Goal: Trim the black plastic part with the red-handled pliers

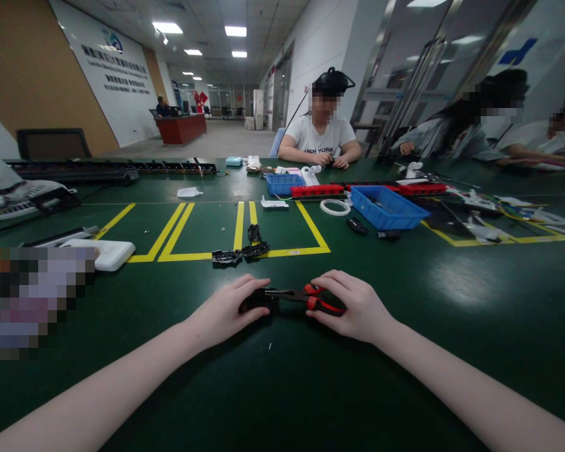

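Dark green, slightly glossy tabletop point(282, 402) fills the near ground, with one tiny white sliver point(270, 346) lying on it just short of the hands. Beyond that, the left hand point(245, 301) holds a small black part point(255, 304) between its thumb and curled fingers, which hide most of its shape. The right hand point(351, 307) is wrapped loosely around the spread red-and-black handles of a pair of long-nosed metal pliers point(289, 295). Their long axis runs crosswise between the two hands, nose pointing left, so the tips reach the black part at the left fingertips while the pivot sits nearer the right hand. Whether the tips grip the part or merely rest against it, I cannot tell.

Just past the left hand, jagged black plastic pieces point(226, 257) lie against a yellow tape outline point(320, 242). Farther right are a black oval piece point(356, 226), a rectangular blue plastic tray point(390, 218) and a flat white ring point(335, 208). Behind a long red strip point(317, 191), a co-worker in a white T-shirt point(320, 137) sits across the table, both hands together.
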A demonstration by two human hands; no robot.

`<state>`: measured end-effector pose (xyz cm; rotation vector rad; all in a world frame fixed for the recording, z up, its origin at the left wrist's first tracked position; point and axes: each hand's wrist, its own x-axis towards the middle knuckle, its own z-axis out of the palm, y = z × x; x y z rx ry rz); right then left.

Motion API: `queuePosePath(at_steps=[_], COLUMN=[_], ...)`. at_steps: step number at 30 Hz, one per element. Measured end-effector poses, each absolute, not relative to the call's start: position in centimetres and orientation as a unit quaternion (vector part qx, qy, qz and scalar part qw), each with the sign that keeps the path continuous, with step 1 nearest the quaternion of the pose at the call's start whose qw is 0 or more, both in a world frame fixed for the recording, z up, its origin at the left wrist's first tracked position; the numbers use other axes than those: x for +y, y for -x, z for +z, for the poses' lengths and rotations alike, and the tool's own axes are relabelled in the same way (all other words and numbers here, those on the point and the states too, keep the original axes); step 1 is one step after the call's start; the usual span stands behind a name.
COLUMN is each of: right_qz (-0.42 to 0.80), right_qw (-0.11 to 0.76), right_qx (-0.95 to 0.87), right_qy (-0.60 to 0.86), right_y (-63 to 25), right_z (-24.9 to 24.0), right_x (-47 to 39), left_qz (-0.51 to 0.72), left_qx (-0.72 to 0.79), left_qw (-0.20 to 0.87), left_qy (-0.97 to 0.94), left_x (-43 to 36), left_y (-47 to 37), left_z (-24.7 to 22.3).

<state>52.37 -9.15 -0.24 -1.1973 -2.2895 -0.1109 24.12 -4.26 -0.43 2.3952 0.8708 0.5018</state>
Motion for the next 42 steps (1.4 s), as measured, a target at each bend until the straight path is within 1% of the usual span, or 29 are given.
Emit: queuePosePath(at_steps=[6,15,21,28,32,36,42], right_qz=[-0.041,-0.015,-0.025,-0.063,-0.06,-0.061,-0.047], right_qw=[0.252,0.238,0.239,0.237,0.255,0.25,0.253], right_qx=[-0.854,-0.859,-0.86,-0.867,-0.868,-0.873,-0.87], right_qy=[0.454,0.453,0.45,0.434,0.421,0.414,0.421], right_y=[-52.3,-52.5,-52.6,-52.9,-53.1,-53.5,-53.7], right_z=[-0.3,-0.2,-0.4,-0.8,-1.0,-1.5,-1.8], right_x=[-9.2,-9.1,-9.0,-8.9,-8.6,-8.1,-8.0], left_qz=[0.163,0.141,0.14,0.141,0.14,0.142,0.155], left_qx=[0.344,0.336,0.337,0.339,0.327,0.316,0.312], left_qw=[0.216,0.205,0.182,0.178,0.174,0.164,0.181], left_qy=[-0.899,-0.908,-0.913,-0.913,-0.919,-0.924,-0.92], left_x=[-4.1,-4.2,-4.2,-4.3,-4.1,-3.8,-3.9], left_y=[-24.2,-24.1,-24.2,-24.2,-24.2,-24.1,-24.1], left_z=[-0.7,-0.3,-0.3,-0.1,-0.1,-0.1,0.2])
